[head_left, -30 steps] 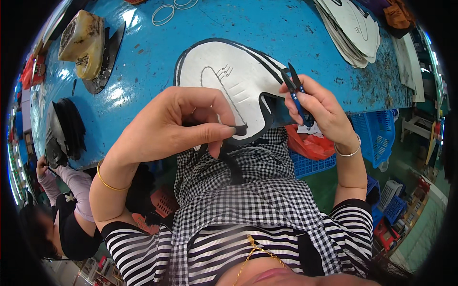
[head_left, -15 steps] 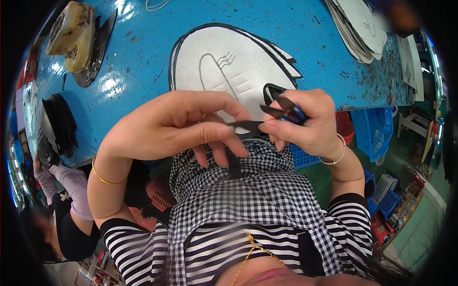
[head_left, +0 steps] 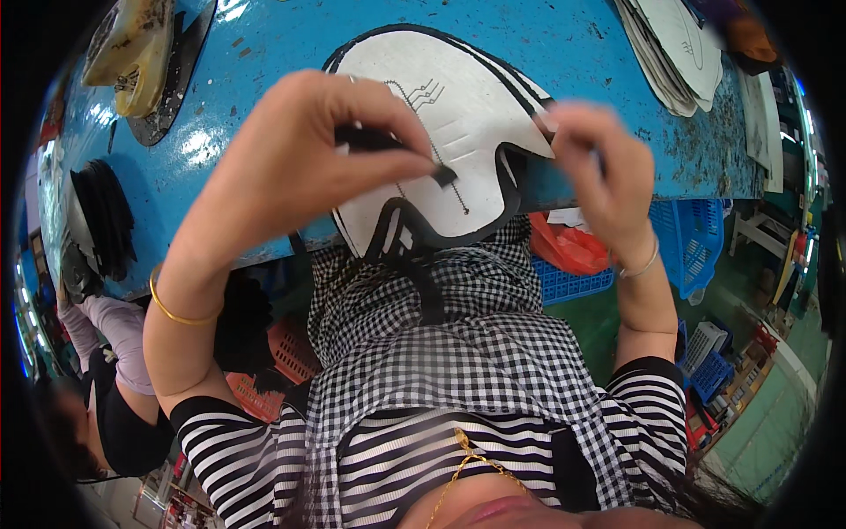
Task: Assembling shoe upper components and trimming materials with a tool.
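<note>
White, black-edged flat shoe-upper panel (head_left: 441, 132) lies on the blue desk (head_left: 264, 53), long axis running away from the near desk edge, forked end overhanging that edge. Left hand (head_left: 300, 167) pinches a small black strip (head_left: 388, 145) over the panel. Right hand (head_left: 599, 167) grips the panel's right edge.

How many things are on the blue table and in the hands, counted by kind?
White shoe-upper piece with black edge, lying flat under both hands: 1
Small black strip, pinched in the left hand: 1
Stack of white cut pieces: 1
Pile of black pieces: 1
Yellowish tool on a black pad: 1
Total: 5. What the right hand holds is too blurred to count.
</note>
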A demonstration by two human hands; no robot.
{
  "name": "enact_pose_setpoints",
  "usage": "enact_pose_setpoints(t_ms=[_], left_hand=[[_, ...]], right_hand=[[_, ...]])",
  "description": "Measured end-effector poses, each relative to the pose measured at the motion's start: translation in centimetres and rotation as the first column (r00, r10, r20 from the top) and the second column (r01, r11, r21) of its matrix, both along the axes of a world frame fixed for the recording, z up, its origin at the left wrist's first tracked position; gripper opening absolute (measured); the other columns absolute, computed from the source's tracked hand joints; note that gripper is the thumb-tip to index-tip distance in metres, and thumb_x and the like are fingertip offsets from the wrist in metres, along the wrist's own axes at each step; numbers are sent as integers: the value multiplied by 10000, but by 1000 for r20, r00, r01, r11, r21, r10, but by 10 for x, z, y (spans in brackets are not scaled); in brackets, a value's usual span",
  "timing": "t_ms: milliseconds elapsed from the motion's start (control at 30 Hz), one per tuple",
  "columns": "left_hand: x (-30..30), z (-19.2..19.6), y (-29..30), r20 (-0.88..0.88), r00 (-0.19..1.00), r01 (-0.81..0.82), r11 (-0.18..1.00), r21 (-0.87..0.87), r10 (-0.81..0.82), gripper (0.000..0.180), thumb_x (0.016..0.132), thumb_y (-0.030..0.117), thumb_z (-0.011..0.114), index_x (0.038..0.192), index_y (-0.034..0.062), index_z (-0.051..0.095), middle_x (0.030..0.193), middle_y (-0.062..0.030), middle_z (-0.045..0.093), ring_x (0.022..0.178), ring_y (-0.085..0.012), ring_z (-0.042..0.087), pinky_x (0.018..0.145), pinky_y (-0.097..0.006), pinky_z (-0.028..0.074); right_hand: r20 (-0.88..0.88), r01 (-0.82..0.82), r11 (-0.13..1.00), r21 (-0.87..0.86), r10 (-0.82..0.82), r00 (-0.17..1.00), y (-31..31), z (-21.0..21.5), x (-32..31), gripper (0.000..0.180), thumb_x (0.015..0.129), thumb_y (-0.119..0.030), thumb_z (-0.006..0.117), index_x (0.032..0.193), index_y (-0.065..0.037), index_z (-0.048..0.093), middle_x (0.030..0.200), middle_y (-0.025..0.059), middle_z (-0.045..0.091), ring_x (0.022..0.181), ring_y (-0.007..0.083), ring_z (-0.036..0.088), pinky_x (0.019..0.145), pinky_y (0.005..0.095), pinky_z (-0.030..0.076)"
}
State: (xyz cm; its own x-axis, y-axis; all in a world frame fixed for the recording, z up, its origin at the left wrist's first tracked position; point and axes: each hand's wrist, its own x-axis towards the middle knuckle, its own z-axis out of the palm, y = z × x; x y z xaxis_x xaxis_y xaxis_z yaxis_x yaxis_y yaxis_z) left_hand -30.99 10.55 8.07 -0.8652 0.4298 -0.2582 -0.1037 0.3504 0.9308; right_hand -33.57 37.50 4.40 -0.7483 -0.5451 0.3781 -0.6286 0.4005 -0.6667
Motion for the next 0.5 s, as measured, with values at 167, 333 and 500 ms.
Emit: enact_pose_setpoints(t_ms=[167, 333, 500], left_hand=[[-22, -16, 3, -170, 958, 181, 945, -273, -232, 86, 773, 63, 755, 837, 10, 731, 767, -53, 680, 681, -140, 615, 632, -256, 469], [-27, -29, 10, -208, 941, 185, 921, -342, -266, 112, 746, 97, 761, 825, 24, 730, 761, -81, 699, 660, -195, 644, 630, -296, 496], [-25, -35, 8, -388, 859, 180, 907, -381, -334, 106, 730, 101, 742, 797, 28, 706, 723, -91, 675, 645, -245, 643, 621, -324, 502]], right_hand=[[450, 268, 958, 102, -285, 846, 41, -45, -40, 300, 992, -264, 580, 1148, -12, 536, 839, 36, 631, 767, 83, 569, 679, 243, 469], [546, 246, 969, -11, -200, 813, 41, -38, -41, 252, 980, -194, 597, 1142, -14, 528, 832, 34, 618, 754, 82, 574, 651, 234, 463], [408, -213, 976, 39, 179, 895, 17, 0, -31, 142, 879, -88, 672, 994, -44, 604, 785, 21, 631, 678, 129, 613, 615, 265, 481]])
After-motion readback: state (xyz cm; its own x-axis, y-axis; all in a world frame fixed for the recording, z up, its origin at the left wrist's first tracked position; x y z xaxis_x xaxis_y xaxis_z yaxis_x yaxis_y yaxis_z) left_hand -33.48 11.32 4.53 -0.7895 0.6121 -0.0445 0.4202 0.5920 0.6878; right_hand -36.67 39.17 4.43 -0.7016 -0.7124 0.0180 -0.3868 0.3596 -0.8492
